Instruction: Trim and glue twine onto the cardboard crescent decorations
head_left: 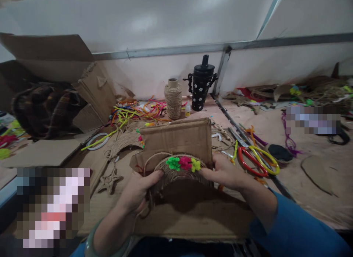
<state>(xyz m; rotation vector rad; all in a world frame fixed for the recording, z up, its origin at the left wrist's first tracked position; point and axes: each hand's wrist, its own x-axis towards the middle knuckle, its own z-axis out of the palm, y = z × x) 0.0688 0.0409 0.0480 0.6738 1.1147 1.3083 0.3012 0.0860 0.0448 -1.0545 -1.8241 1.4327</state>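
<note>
Between my two hands is a curved piece wound with jute twine point(179, 176), with green, pink and yellow fuzzy flowers point(185, 163) along its upper edge. My left hand point(140, 189) grips its left end, thumb on top, beside a loop of loose twine. The right end is pinched by my right hand point(224, 172), the thumb near the yellow flower. A cardboard piece point(176, 137) stands tilted behind the curved piece and reaches my right fingers. The fingers beneath are partly hidden.
Scissors point(257, 159) lie to the right. A twine spool point(173, 100), a small glue bottle point(188, 109) and a black flowered tumbler point(202, 84) stand at the back. Leftward are a twine star point(109, 180), colored pipe cleaners point(124, 115) and an open cardboard box point(95, 91).
</note>
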